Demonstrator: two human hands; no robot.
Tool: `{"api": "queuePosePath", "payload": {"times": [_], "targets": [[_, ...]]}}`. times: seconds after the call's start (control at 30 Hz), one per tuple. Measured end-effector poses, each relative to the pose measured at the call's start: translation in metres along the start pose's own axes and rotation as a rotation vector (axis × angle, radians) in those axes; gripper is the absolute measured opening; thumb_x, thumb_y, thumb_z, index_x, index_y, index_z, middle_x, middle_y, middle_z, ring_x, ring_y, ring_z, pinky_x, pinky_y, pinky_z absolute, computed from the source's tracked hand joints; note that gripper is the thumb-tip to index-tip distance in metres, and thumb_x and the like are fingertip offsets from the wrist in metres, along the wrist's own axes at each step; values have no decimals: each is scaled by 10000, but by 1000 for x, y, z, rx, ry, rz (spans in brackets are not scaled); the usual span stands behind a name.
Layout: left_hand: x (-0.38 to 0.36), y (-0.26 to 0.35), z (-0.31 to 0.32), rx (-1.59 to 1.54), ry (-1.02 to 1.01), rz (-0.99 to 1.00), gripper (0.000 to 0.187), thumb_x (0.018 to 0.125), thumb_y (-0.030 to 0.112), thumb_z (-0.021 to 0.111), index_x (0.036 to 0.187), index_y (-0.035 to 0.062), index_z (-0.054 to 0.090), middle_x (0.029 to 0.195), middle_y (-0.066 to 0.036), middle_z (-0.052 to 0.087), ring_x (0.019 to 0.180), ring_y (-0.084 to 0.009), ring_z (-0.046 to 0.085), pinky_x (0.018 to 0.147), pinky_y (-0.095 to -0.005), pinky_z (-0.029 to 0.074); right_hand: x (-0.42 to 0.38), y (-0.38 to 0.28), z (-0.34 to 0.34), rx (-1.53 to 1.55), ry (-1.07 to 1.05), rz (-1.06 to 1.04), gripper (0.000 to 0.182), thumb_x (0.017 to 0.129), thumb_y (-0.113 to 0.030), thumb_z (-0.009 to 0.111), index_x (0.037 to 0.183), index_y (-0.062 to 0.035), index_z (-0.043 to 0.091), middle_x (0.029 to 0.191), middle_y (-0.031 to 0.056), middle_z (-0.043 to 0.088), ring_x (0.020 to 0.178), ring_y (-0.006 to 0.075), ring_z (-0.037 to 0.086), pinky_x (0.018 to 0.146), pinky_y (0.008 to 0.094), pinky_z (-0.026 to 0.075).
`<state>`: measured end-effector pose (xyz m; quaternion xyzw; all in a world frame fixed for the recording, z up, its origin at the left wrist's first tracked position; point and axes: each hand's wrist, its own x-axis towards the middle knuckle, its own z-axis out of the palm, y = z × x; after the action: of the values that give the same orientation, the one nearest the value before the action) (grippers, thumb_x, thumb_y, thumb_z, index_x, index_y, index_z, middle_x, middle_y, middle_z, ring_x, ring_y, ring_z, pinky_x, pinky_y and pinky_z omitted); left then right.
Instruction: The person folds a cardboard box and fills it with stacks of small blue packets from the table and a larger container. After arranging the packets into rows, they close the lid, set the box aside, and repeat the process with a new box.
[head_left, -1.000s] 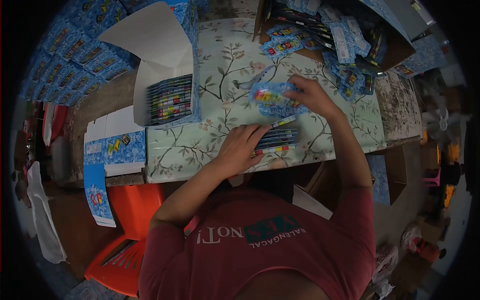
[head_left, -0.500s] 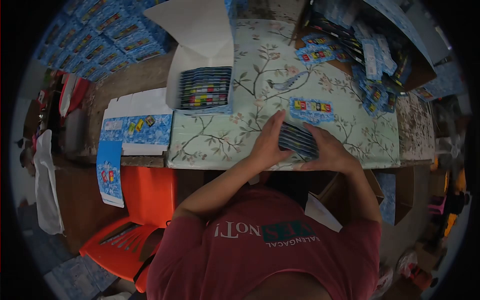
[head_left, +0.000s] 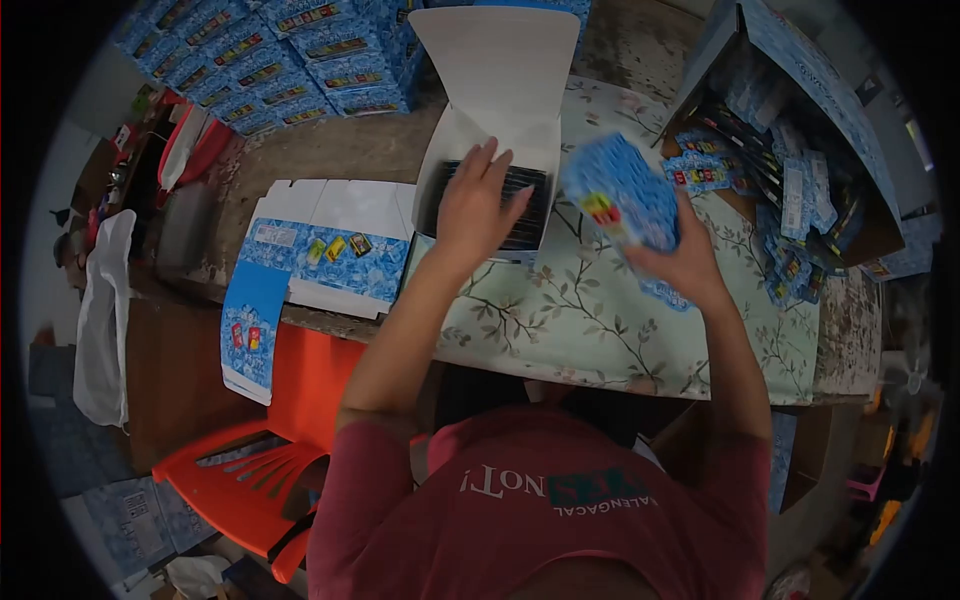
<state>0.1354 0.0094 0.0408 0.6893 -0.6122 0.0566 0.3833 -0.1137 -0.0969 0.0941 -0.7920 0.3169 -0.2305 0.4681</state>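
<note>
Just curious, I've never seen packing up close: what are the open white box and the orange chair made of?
The open white box looks like thin matte cardboard: its lid folds flat along creases. The orange chair looks like moulded plastic, with a smooth, slightly shiny, slotted surface. Neither is certain from here.

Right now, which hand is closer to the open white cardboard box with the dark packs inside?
Left. The left hand rests on the packs inside the open white cardboard box; the right hand is beside it, holding a blue packet.
</note>
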Motion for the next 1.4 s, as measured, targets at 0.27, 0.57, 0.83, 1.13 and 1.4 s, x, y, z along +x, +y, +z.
{"api": "queuePosePath", "payload": {"times": [0.27,0.57,0.83,1.13,1.4], "targets": [[0,-33,0,164,-208,-2,451,800,297,651,1118,-10,563,1127,-177,566,1056,-323,540,884,-414,450,160,-16,88,-348,78,-443,771,635,-267,769,1278,-50,402,1084,205,578,1009,350,573,850,402,464],[13,-51,-54,165,26,-437,336,843,247,600,1055,-13,576,1077,-246,583,944,-399,584,773,-473,477,121,-9,78,-565,345,-331,407,770,-325,685,1037,-38,575,958,165,630,872,322,612,764,392,484],[-24,-18,-61,53,-213,-281,274,852,127,518,1078,-13,586,751,-261,606,738,-433,591,669,-475,474,38,18,54,-473,37,-26,375,881,-316,527,712,15,577,667,183,583,615,320,580,583,397,440],[-49,35,-23,-141,-168,-346,367,840,113,545,1182,-20,552,637,-203,598,607,-358,609,582,-429,481,-18,40,13,-344,53,50,350,896,-255,520,693,28,548,614,182,530,577,330,542,556,405,407],[-41,30,-4,-128,-196,-359,374,859,205,579,1174,6,572,614,-141,608,561,-288,613,546,-371,474,19,20,27,-633,348,-582,107,810,-148,647,863,-63,609,774,92,607,742,286,581,693,366,459]]}}
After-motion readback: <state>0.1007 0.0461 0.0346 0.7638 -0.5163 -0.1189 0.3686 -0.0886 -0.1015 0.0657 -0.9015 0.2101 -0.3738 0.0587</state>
